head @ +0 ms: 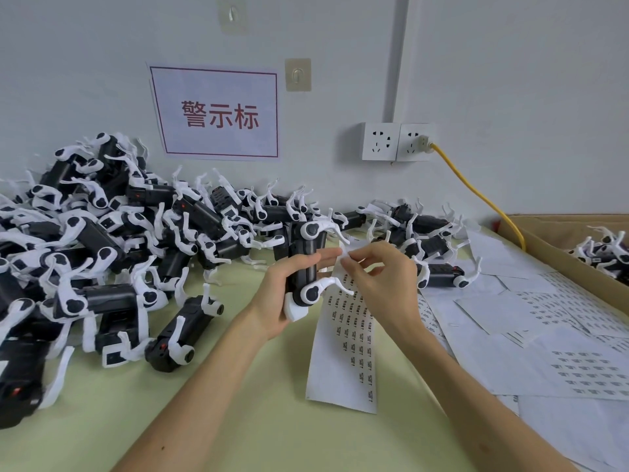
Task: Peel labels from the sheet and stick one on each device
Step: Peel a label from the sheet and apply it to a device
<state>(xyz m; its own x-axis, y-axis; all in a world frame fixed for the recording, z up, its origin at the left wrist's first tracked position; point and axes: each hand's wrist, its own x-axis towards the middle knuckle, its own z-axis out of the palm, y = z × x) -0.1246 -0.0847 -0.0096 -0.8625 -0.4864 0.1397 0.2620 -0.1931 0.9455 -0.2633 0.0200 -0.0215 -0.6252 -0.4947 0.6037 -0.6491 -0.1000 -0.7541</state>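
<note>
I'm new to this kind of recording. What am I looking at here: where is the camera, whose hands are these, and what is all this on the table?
There is no machine here: a person works with bare hands, and the single picture comes from a wide-angle camera on their head, looking forward and down. The left hand grips one black-and-white device upright. The right hand pinches the top edge of a label sheet, seemingly peeling a label, which is too small to make out. On the pale green table a big pile of like devices lies to the left; loose sheets lie to the right, beside a cardboard box holding more devices.
</note>
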